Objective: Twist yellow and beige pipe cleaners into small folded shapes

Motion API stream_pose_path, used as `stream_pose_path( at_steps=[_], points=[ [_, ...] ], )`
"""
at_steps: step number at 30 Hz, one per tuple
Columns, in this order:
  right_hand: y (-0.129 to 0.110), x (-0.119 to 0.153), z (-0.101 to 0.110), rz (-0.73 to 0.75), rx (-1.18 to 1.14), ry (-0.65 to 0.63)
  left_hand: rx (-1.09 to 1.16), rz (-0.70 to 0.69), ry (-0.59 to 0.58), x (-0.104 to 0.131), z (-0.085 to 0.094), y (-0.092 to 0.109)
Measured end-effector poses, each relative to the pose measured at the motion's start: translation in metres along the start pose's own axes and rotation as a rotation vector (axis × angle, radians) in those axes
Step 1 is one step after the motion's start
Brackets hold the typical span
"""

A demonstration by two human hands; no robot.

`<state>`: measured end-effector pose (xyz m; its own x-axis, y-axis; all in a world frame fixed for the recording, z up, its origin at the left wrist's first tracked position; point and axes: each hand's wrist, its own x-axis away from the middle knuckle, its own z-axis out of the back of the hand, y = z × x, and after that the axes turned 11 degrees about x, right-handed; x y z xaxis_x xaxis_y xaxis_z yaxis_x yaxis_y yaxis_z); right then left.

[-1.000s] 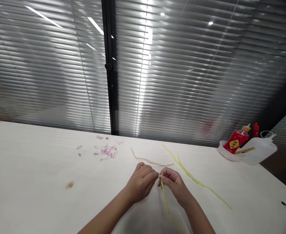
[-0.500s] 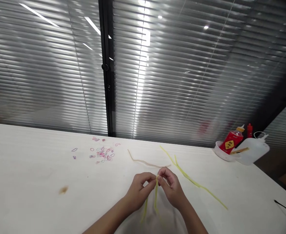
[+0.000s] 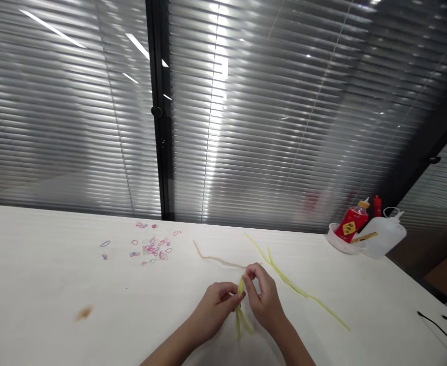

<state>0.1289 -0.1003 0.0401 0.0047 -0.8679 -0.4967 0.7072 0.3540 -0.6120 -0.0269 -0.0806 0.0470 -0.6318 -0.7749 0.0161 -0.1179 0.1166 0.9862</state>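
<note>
- Strip held in the hands: a yellow-green, soft-looking narrow strip, doubled into a slim bundle, lies between the two sets of fingertips, in front of the person. Its long axis runs from the far end, on the back-edge side of the white bench, toward the person, where two loose tails spread apart.
- Left hand: grasping the bundle in a thumb-and-finger pinch partway along, just above the point where the tails part. The bundle crosses its fingertips instead of pointing along the forearm.
- Right hand: pinching the far end between thumb and index finger; the bundle leads from this grip down past the left fingertips. In judgement, the key relation is this ordering along one axis: right hand nearer the far end, left hand nearer the tails.
- Surroundings: a thin tan strand lies beyond the hands, its right part passing behind the right fingertips in view. Longer yellow-green strands lie diagonally to the right, slanting from the back edge toward the right front. Small multicoloured loops lie scattered to the left, near the back edge.
</note>
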Motion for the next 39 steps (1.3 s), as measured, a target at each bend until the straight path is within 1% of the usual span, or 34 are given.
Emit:
stream_pose_path(
  at_steps=[3,6,10,15,18,23,26,28,34,36,39],
  points=[
    [0.001,0.001,-0.001,-0.039,0.021,0.019,0.176,0.102,-0.046,0.001,-0.005,0.001],
    [-0.001,0.002,-0.002,-0.105,-0.018,0.022,0.36,0.199,-0.08,0.004,-0.008,0.005],
    [-0.001,0.001,-0.005,-0.179,-0.118,0.026,0.457,0.268,-0.069,0.005,-0.006,0.007],
    [0.002,0.001,-0.007,-0.218,-0.126,0.103,0.48,0.315,-0.075,0.007,-0.004,0.005],
    [0.002,0.0,-0.007,-0.253,-0.156,0.118,0.502,0.341,-0.08,0.007,-0.005,0.004],
    [0.008,-0.006,-0.009,-0.305,-0.429,0.047,0.527,0.381,-0.086,0.005,-0.003,0.006],
    [0.012,-0.009,-0.008,-0.332,-0.496,-0.002,0.55,0.4,-0.082,0.004,0.0,0.007],
    [0.014,-0.011,-0.005,-0.335,-0.487,-0.007,0.56,0.406,-0.051,0.003,0.001,0.008],
    [0.018,-0.013,0.005,-0.314,-0.378,0.056,0.499,0.375,0.089,-0.001,0.005,0.006],
    [0.018,-0.012,0.005,-0.314,-0.327,0.076,0.438,0.358,0.1,-0.002,0.006,0.006],
    [0.017,-0.01,0.003,-0.332,-0.278,0.119,0.305,0.326,0.073,-0.002,0.008,0.009]
  ],
)
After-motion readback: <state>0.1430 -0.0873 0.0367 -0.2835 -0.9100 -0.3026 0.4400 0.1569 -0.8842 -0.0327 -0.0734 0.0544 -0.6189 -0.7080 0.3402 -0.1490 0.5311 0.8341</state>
